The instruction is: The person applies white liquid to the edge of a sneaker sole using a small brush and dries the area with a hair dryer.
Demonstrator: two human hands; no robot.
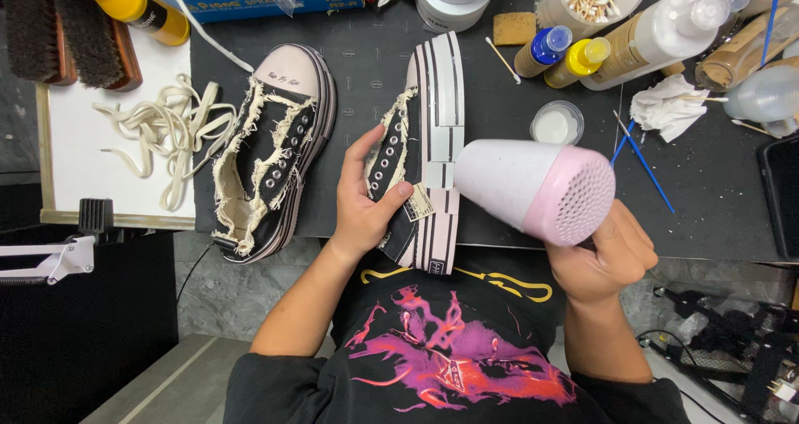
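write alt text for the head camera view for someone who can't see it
Seen from above, a person's left hand holds a black frayed-edge sneaker on its side on a dark mat, while the right hand aims a pink hair dryer at it. The matching sneaker lies to the left beside loose cream laces; bottles and brushes sit behind.

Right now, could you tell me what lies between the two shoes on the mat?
In the head view, only bare black mat separates the flat shoe from the held shoe.
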